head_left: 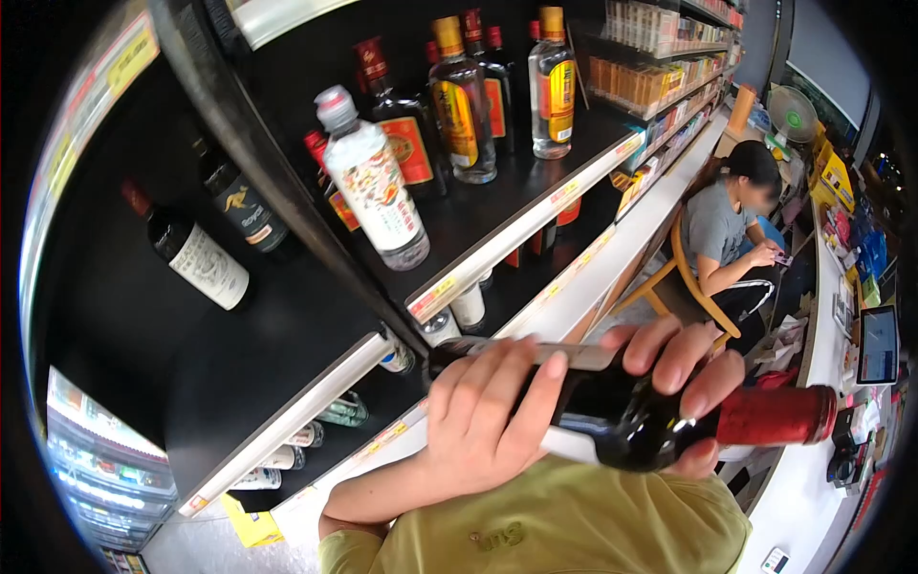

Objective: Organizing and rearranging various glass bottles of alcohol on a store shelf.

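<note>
A dark wine bottle (pixel 612 411) with a red foil neck lies nearly sideways in front of me, its neck toward the right. My left hand (pixel 488 407) wraps over the base end, fingers across the pale label. Around the shoulder, close to the red foil, my right hand (pixel 684 373) is closed on the same bottle, with its thumb underneath. Most of the label is covered by my fingers. On the shelf to the left stand a red-capped wine bottle (pixel 206 268) with a white label and another dark wine bottle (pixel 244 206).
A black shelf with a white price rail (pixel 526 225) holds a clear patterned bottle (pixel 378 182), yellow-labelled bottles (pixel 461 110) and red-labelled dark ones. Lower shelves hold more bottles. At right, a seated person (pixel 736 220) with a phone is beside a cluttered counter (pixel 798 411).
</note>
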### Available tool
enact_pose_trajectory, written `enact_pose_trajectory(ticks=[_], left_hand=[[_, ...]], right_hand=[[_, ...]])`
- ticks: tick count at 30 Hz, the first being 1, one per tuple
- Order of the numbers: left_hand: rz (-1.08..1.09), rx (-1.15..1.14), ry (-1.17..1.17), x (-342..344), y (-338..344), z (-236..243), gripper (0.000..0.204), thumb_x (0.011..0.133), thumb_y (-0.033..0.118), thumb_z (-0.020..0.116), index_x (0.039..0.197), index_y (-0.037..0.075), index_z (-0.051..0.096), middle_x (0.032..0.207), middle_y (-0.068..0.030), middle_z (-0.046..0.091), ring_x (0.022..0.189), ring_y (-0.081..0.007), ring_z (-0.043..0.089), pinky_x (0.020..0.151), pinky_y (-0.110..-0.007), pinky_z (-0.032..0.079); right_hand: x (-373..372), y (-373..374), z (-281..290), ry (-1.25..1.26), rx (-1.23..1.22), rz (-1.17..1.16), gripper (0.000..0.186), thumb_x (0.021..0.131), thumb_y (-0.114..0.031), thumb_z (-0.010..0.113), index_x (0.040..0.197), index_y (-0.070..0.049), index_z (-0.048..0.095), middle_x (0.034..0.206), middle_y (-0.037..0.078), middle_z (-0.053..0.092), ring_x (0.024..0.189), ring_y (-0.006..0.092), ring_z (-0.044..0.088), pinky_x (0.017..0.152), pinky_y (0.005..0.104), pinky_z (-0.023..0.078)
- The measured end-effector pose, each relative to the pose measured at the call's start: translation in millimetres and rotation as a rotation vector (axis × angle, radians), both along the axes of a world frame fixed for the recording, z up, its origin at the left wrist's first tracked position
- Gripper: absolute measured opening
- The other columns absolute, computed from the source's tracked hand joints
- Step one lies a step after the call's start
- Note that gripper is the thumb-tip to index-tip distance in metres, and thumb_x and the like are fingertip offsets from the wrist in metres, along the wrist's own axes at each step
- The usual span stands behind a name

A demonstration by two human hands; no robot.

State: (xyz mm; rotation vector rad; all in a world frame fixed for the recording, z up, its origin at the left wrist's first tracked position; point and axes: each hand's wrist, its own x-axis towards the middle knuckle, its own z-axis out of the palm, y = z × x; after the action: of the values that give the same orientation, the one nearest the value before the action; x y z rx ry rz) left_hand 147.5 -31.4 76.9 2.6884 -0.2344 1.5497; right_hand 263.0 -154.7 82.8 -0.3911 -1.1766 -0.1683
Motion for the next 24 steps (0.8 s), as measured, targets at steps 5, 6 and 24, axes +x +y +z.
enact_pose_trajectory(ticks=[5, 6, 24], left_hand=[[-0.208, 0.011, -0.020, 36, 2, -18, 0.073, 0.073, 0.026, 0.083, 0.133, 0.004, 0.050, 0.130, -0.0247, 0.053, 0.112, -0.0395, 0.058, 0.091, -0.049, 0.049], [-0.208, -0.031, 0.047, 38, 6, -21, 0.068, 0.072, 0.023, 0.084, 0.130, 0.004, 0.053, 0.129, -0.0241, 0.054, 0.111, -0.0390, 0.059, 0.090, -0.049, 0.050], [0.145, -0.388, 0.075, 78, 15, -92, 0.032, 0.073, -0.002, 0.075, 0.104, 0.004, 0.069, 0.115, -0.0153, 0.064, 0.097, -0.0297, 0.065, 0.080, -0.036, 0.053]], right_hand=[[57, -35, 17, 0.222, -0.108, -0.231, 0.041, 0.088, -0.041, 0.068, 0.103, -0.006, 0.053, 0.108, 0.017, 0.057, 0.104, 0.0352, 0.059, 0.099, 0.0515, 0.047], [73, -42, 24, 0.273, -0.116, -0.276, 0.041, 0.088, -0.041, 0.067, 0.104, -0.006, 0.051, 0.109, 0.017, 0.056, 0.105, 0.0351, 0.059, 0.099, 0.0512, 0.046], [343, 10, 73, 0.164, 0.025, -0.646, 0.015, 0.090, -0.009, 0.068, 0.099, 0.002, 0.069, 0.096, 0.005, 0.070, 0.091, 0.0104, 0.061, 0.087, 0.0256, 0.045]])
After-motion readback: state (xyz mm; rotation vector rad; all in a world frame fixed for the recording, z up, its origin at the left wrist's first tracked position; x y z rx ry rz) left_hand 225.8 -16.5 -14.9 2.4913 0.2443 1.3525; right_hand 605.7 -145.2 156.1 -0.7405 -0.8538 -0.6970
